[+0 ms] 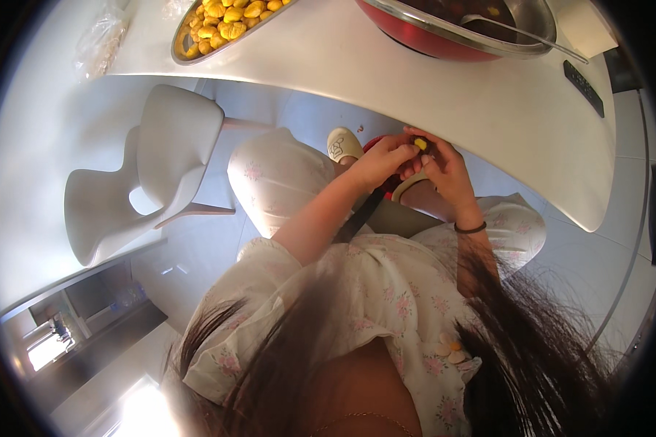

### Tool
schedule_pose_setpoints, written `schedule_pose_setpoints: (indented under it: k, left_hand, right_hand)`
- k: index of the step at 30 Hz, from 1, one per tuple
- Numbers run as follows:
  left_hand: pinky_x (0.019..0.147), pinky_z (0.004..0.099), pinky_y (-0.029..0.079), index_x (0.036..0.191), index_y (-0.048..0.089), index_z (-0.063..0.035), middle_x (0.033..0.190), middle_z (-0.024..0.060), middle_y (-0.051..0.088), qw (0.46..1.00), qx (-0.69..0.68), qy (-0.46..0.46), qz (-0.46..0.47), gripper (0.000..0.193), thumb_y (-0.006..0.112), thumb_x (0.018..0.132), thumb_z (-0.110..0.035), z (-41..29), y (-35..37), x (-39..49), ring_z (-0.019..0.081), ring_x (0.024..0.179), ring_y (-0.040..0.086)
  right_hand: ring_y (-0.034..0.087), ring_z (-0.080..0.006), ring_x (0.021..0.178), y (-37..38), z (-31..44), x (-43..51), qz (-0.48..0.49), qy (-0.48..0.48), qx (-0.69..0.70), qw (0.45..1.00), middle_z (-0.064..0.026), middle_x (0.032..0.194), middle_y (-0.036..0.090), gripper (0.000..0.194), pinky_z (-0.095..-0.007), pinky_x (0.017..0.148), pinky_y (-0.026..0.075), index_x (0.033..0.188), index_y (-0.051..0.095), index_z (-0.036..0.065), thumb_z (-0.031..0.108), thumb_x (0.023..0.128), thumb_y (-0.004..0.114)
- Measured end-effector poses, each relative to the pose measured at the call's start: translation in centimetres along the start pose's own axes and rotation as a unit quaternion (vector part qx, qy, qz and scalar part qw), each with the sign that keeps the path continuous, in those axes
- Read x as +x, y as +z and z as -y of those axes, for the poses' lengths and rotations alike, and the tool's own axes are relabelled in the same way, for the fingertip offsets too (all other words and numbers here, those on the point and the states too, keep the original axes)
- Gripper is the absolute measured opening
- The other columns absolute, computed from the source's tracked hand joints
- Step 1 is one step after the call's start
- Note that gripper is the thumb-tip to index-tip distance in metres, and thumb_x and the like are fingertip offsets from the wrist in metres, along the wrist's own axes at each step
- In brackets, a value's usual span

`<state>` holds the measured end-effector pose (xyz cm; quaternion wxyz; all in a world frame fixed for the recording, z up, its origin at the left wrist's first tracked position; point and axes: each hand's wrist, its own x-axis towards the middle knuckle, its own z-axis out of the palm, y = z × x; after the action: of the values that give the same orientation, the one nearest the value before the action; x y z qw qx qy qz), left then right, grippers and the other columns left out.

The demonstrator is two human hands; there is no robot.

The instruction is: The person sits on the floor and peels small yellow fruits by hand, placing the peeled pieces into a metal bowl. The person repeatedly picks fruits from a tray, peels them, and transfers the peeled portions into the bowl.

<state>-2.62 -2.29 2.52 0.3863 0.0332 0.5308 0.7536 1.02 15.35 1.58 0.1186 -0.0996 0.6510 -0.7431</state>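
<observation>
A partly peeled chestnut (420, 143) is held between the fingers of both my hands, just below the table's edge. Yellow flesh shows through its dark shell. My left hand (389, 159) grips it from the left, thumb close to the bare patch. From the right, my right hand (447, 166) curls around it, its thumb near the lower side. Beneath the hands, between my feet, is a red container (376, 143), mostly hidden by my hands and wrists; its contents cannot be made out.
On the white table (328, 71) stand a metal tray (176, 54) of peeled chestnuts and a red bowl (415, 41) with dark contents and a metal spoon (516, 31). A remote control (583, 88) and a clear plastic bag (105, 41) lie there too. A white chair (177, 131) is at left.
</observation>
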Motion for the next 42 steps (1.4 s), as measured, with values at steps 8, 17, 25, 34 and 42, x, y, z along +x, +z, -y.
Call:
schedule_pose_setpoints:
  k: [8, 17, 25, 34, 42]
  left_hand:
    - [0.047, 0.0226, 0.026, 0.080, 0.050, -0.0050, 0.066, -0.0012, 0.045, 0.994, -0.100, -0.029, 0.026, 0.019, 0.047, 0.091, -0.020, 0.9, -0.8, 0.6, 0.0064, 0.053, 0.034]
    - [0.045, 0.0226, 0.020, 0.072, 0.036, -0.0124, 0.062, -0.0043, 0.033, 0.967, -0.229, -0.103, 0.046, 0.014, 0.039, 0.086, -0.009, -0.4, 0.9, 1.0, 0.0061, 0.049, 0.025]
    - [0.044, 0.0217, 0.022, 0.078, 0.042, -0.0120, 0.063, -0.0045, 0.036, 0.966, -0.230, -0.107, -0.040, 0.013, 0.040, 0.091, -0.010, 0.3, 1.7, 0.9, 0.0050, 0.049, 0.028]
    - [0.043, 0.0239, 0.026, 0.089, 0.049, -0.0083, 0.065, -0.0026, 0.043, 0.987, -0.096, -0.068, -0.113, 0.008, 0.043, 0.092, -0.013, 1.5, 2.8, 0.7, 0.0066, 0.050, 0.035]
    - [0.057, 0.0280, 0.049, 0.100, 0.057, -0.0024, 0.079, 0.0044, 0.057, 0.980, -0.121, -0.140, -0.071, 0.026, 0.042, 0.093, -0.023, 1.9, 0.5, 0.9, 0.0137, 0.068, 0.057]
  right_hand:
    - [0.051, -0.0202, 0.121, -0.1, -0.2, 0.3, -0.001, -0.019, -0.067, 0.998, -0.0117, 0.133, 0.054, 0.040, -0.0319, 0.102, 0.040, 0.133, 0.048, 0.000, 0.008, 0.094, 0.051]
    - [0.054, -0.0233, 0.120, 0.0, -1.3, 0.5, -0.033, -0.080, -0.045, 0.995, -0.0131, 0.129, 0.056, 0.042, -0.0348, 0.103, 0.041, 0.129, 0.050, 0.000, 0.028, 0.098, 0.052]
    - [0.056, -0.0199, 0.113, 1.7, -3.0, 0.1, -0.111, -0.040, 0.058, 0.991, -0.0095, 0.119, 0.061, 0.035, -0.0314, 0.101, 0.041, 0.123, 0.055, 0.002, 0.027, 0.099, 0.052]
    - [0.058, -0.0152, 0.099, 3.8, -3.1, 0.4, -0.214, 0.020, 0.228, 0.950, -0.0069, 0.110, 0.062, 0.033, -0.0278, 0.090, 0.047, 0.116, 0.055, 0.004, 0.033, 0.102, 0.046]
    - [0.060, -0.0156, 0.097, 3.1, -3.5, 0.6, -0.168, 0.070, 0.360, 0.915, -0.0093, 0.121, 0.061, 0.038, -0.0296, 0.086, 0.051, 0.114, 0.057, 0.004, 0.037, 0.102, 0.041]
